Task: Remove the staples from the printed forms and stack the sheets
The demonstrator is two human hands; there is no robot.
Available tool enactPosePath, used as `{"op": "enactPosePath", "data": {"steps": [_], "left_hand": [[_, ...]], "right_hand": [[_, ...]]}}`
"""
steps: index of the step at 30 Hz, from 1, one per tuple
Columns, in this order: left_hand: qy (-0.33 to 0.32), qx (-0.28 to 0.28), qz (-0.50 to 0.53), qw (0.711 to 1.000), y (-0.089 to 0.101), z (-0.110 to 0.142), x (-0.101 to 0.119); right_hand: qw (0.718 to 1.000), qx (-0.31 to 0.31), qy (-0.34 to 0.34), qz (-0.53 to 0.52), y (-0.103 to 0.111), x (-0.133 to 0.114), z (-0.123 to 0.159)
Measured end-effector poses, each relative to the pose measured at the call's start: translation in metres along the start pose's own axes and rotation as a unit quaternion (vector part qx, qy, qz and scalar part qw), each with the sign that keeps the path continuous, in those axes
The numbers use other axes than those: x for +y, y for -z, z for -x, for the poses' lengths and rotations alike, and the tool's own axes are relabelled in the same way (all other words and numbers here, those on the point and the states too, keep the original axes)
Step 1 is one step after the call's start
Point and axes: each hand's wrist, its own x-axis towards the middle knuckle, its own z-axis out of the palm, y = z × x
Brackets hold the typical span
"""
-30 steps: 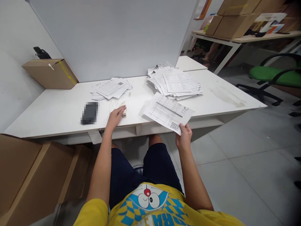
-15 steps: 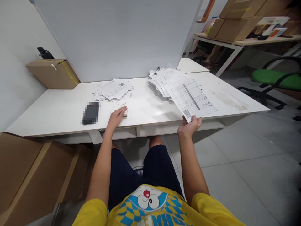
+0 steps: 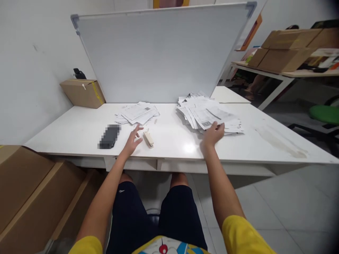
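In my right hand [image 3: 213, 135] is the lower edge of a printed sheet of paper [image 3: 209, 116], thumb on top. The sheet lies over the right-hand pile of papers [image 3: 185, 113], and a square code shows near its lower corner. My left hand [image 3: 133, 139] is open just above the table, fingers apart and holding nothing. Just right of its fingertips, apart from them, a small cream stapler [image 3: 148, 139] rests on the table. Beyond that hand sits a smaller, loosely stacked pile of papers [image 3: 137, 112].
A dark, pixelated flat object [image 3: 109, 136] lies on the white table [image 3: 169, 141] at left. Behind stands a whiteboard [image 3: 159, 56], with a cardboard box [image 3: 83, 93] at its left. Large cartons [image 3: 34, 183] flank my left side. A green chair [image 3: 324, 114] stands at right.
My right hand has moved the sheet forward onto the right-hand pile. My left hand has come off the stapler and opened. The head view has tilted up.
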Motion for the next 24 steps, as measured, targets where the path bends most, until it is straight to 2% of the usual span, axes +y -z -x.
{"op": "enactPosePath", "data": {"steps": [2,4,6,8,10,13,17,19,21,24], "left_hand": [[0.024,0.064,-0.041,0.997,0.003,-0.021,-0.021],[0.086,0.101,-0.112,0.985,0.004,-0.049,-0.040],[0.146,0.112,-0.189,0.965,0.003,-0.076,-0.055],[0.213,0.092,-0.242,0.942,0.000,-0.096,-0.065],[0.230,0.069,-0.285,0.928,-0.003,-0.106,-0.071],[0.169,0.052,-0.341,0.923,-0.006,-0.107,-0.072],[0.124,0.036,-0.364,0.922,-0.010,-0.104,-0.060],[0.097,0.016,-0.363,0.927,-0.012,-0.104,-0.052],[0.048,-0.019,-0.358,0.932,-0.013,-0.106,-0.047],[-0.014,-0.064,-0.333,0.941,-0.013,-0.108,-0.044]], "right_hand": [[0.996,0.063,0.009,0.063,0.003,0.007,-0.001],[0.991,0.106,0.014,0.083,0.005,0.013,-0.001],[0.992,0.090,0.039,0.080,0.006,0.015,0.001],[0.992,0.040,0.089,0.076,0.005,0.014,0.004],[0.986,-0.007,0.152,0.075,0.003,0.012,0.007],[0.969,-0.048,0.233,0.071,0.000,0.008,0.011],[0.951,-0.069,0.295,0.059,0.000,0.005,0.019],[0.938,-0.101,0.327,0.050,-0.002,0.004,0.026],[0.916,-0.170,0.361,0.041,-0.010,0.003,0.036],[0.861,-0.317,0.394,0.051,-0.036,-0.002,0.054]]}}
